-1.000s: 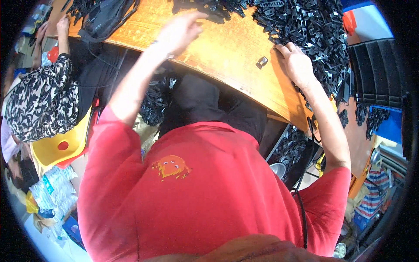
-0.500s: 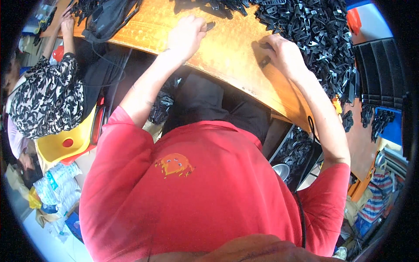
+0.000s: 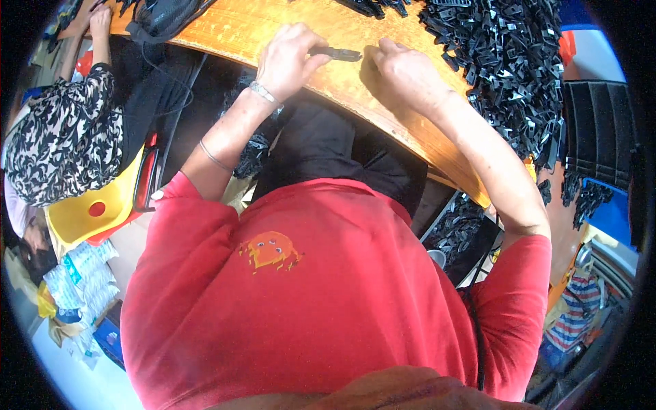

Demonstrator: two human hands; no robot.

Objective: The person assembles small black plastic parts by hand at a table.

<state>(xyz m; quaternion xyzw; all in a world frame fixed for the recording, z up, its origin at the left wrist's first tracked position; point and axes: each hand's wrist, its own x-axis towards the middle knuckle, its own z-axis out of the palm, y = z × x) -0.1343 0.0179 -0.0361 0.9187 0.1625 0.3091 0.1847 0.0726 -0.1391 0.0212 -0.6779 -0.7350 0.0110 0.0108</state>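
Note:
My left hand (image 3: 288,60) is over the wooden table (image 3: 236,31), its thumb and fingers pinched on one end of a slim black plastic piece (image 3: 339,53). The piece's other end points right, toward my right hand (image 3: 410,74). My right hand is closed a short gap away, its fingertips curled together and bent down toward the table. Anything between those fingertips is too small or hidden to make out. A large heap of black plastic parts (image 3: 506,75) lies to the right of my right hand.
More black parts (image 3: 372,7) lie at the table's far edge. A dark mesh bag (image 3: 164,20) is at the far left. Beyond it, a co-worker in a patterned top (image 3: 65,140) is beside a yellow chair (image 3: 89,212). A black crate (image 3: 598,133) stands at the right.
My right hand has moved left, closer to my left hand. The black piece in my left hand now shows more of its length and points right.

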